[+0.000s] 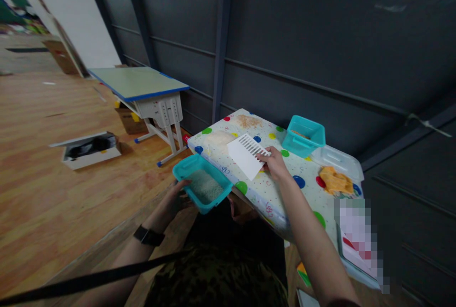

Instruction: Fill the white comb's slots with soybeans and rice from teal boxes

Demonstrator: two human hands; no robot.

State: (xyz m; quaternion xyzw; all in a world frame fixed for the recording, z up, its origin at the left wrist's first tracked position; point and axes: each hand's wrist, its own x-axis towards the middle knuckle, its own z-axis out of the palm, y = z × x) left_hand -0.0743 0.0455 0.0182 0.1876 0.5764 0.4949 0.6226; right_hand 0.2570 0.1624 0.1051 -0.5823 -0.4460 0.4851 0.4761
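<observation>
My left hand [177,196] grips the near left rim of a teal plastic bin [213,206], thumb over the edge. The bin is held at the table's front edge, with white, rice-like grains [206,186] inside. In my right hand [275,162] is a white card [245,160] with a row of dark bars or slots, pinched at its right side. The card slants just over the tabletop, beside a spread of pale grains [218,139]. Behind that lies a patch of brown grains [249,121].
The small table [265,195] has a dotted cover. On it are a second teal bin [302,141] with brownish contents, a clear lid [347,162] and an orange cloth [337,180]. A dark wall [320,36] stands behind; a desk [142,83] and open white box [94,155] are left.
</observation>
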